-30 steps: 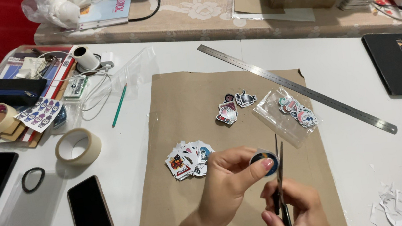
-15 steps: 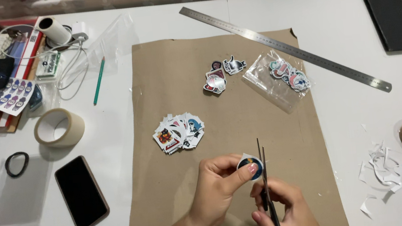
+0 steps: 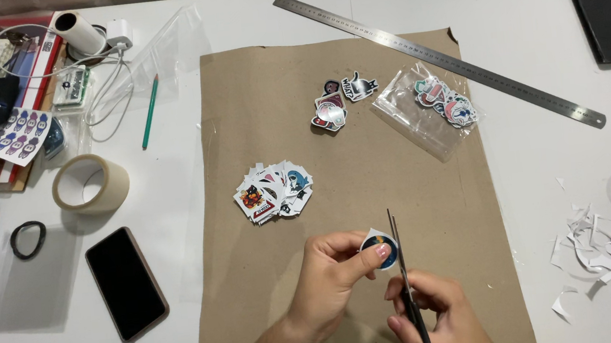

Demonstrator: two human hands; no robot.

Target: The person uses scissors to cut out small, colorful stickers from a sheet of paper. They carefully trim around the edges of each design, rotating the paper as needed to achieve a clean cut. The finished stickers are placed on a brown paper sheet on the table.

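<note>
Brown paper sheet (image 3: pixel 413 183): spread on the white table (image 3: pixel 526 42); it sits lower and fuller in view than half a second ago, the steel ruler (image 3: pixel 437 55) now wholly seen
Left hand (image 3: pixel 331 274): as before, fingers pinching a small round sticker (image 3: pixel 379 248) by its left edge, near the sheet's near edge
Right hand (image 3: pixel 434 317): closed round the scissors (image 3: pixel 406 289), just right of the sticker
Scissors: blades nearly shut, touching the sticker's right edge
Sticker pile (image 3: pixel 273 191): unmoved, farther and left of both hands
</note>
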